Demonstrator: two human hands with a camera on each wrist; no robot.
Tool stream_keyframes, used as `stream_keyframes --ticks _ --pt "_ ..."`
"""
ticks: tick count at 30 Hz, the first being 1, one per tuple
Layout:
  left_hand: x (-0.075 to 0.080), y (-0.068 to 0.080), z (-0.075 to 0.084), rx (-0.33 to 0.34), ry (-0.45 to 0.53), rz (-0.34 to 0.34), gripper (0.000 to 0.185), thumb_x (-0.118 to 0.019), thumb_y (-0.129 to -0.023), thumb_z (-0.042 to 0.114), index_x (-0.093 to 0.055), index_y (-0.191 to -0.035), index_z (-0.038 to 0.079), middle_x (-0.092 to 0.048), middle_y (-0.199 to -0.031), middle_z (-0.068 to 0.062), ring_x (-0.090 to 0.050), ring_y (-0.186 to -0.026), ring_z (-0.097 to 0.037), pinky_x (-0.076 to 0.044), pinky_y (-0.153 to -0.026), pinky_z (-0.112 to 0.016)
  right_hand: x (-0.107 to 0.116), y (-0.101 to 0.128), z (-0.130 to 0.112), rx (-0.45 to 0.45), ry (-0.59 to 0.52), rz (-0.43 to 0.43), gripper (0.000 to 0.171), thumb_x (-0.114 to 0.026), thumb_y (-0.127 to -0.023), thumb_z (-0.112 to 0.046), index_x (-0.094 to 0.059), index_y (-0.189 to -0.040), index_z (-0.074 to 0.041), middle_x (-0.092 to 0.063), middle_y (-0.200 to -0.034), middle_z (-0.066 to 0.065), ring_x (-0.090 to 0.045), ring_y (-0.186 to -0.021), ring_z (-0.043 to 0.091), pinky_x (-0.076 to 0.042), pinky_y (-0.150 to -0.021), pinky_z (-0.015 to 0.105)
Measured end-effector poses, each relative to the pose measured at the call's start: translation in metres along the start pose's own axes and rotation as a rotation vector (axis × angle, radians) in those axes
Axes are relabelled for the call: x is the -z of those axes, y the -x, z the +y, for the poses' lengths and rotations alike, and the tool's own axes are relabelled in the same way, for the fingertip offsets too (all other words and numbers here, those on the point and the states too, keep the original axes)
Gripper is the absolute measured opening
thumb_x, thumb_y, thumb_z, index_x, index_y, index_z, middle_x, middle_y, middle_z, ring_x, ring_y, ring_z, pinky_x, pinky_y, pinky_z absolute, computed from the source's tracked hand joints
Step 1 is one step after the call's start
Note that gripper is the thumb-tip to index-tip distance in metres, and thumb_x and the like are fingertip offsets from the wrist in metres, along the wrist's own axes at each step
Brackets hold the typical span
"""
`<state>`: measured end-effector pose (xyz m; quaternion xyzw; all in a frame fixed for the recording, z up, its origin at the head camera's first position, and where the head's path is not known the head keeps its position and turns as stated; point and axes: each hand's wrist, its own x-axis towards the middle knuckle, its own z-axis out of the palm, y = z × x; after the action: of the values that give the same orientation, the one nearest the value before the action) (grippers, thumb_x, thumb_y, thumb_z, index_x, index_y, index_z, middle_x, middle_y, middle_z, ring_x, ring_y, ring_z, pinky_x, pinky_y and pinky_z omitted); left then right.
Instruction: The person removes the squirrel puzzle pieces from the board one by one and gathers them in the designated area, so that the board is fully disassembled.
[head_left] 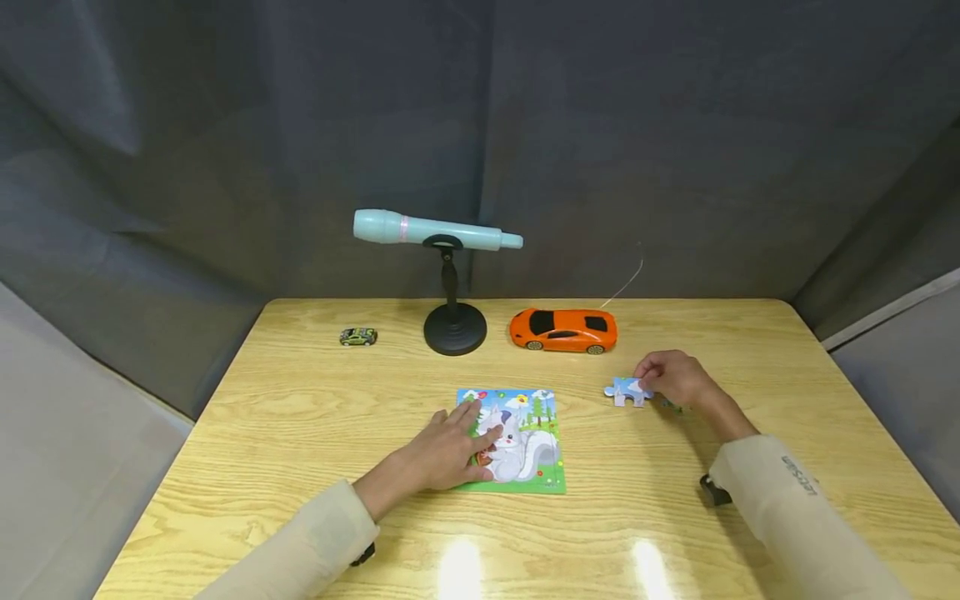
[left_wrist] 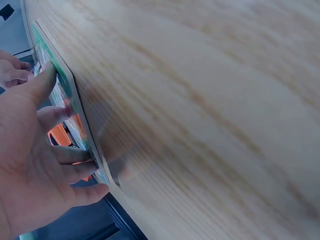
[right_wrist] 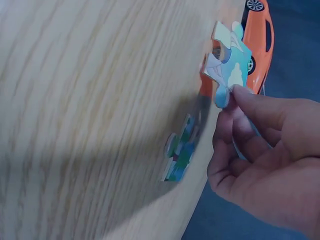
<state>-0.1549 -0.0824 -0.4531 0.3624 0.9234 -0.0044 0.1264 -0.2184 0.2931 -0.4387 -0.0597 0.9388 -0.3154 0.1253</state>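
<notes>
1. On the wooden surface (head_left: 300, 417), near-centre, lies a puzzle board (head_left: 525, 450) w/ a grey squirrel picture; left hand (head_left: 450, 454) rests on its left part, fingers straight & spread, pressing flat on the board.
2. Left wrist view: same hand (left_wrist: 30, 165) w/ fingertips (left_wrist: 75, 152) along the board's edge (left_wrist: 75, 115); grip not curled round anything.
3. Right of the board, apart from it, right hand (head_left: 675, 377) pinches a pale blue puzzle piece (head_left: 626, 390) betw. thumb & fingers; piece sits at the fingertips, low over the surface, whether touching it can't tell.
4. Right wrist view: piece (right_wrist: 227, 67) held at its lower tab by the fingertips (right_wrist: 250, 102), rest of the fingers curled in; right hand (right_wrist: 265, 160) hangs over the surface edge.
5. Another loose piece, green/blue (right_wrist: 180, 155), lies flat on the surface under that hand's shadow.
6. Far side, L to R: small green toy car (head_left: 358, 336), black stand (head_left: 454, 321) carrying a light blue microphone (head_left: 431, 231), orange toy car (head_left: 564, 330).
7. Orange car is far of the right hand, near but not touching.
8. Both arms in cream sleeves (head_left: 795, 500); dark grey curtain (head_left: 675, 125) behind.
</notes>
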Motion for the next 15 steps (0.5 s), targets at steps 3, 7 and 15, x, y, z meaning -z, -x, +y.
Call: stream_keyframes --ticks 3,7,15 --pt "-0.001 0.000 0.000 0.000 -0.002 0.000 0.068 -0.048 -0.090 0.059 -0.033 -0.148 0.028 -0.021 -0.155 -0.023 -0.024 -0.144 -0.036 -0.033 -0.109 -0.056 0.000 -0.002 0.003 -0.016 0.014 -0.001 0.012 -0.056 -0.091 -0.004 -0.064 -0.097 0.003 -0.063 -0.083 0.011 -0.054 -0.070 0.017 -0.044 -0.060 0.027" --pt "0.000 0.000 0.000 0.001 0.005 -0.002 0.068 -0.048 -0.090 0.059 -0.033 -0.148 0.028 -0.020 -0.156 -0.023 -0.022 -0.145 -0.036 -0.033 -0.109 -0.056 -0.001 -0.005 0.008 -0.043 0.029 -0.003 0.014 -0.054 -0.092 -0.003 -0.064 -0.100 0.004 -0.064 -0.085 0.014 -0.057 -0.070 0.019 -0.046 -0.059 0.027" --pt "-0.001 0.000 -0.001 -0.001 -0.001 -0.006 0.067 -0.047 -0.091 0.060 -0.032 -0.148 0.029 -0.020 -0.156 -0.022 -0.021 -0.145 -0.035 -0.032 -0.110 -0.056 -0.002 -0.010 0.013 -0.057 0.074 0.011 0.012 -0.059 -0.091 -0.006 -0.066 -0.098 0.002 -0.066 -0.087 0.013 -0.056 -0.074 0.018 -0.045 -0.063 0.027"
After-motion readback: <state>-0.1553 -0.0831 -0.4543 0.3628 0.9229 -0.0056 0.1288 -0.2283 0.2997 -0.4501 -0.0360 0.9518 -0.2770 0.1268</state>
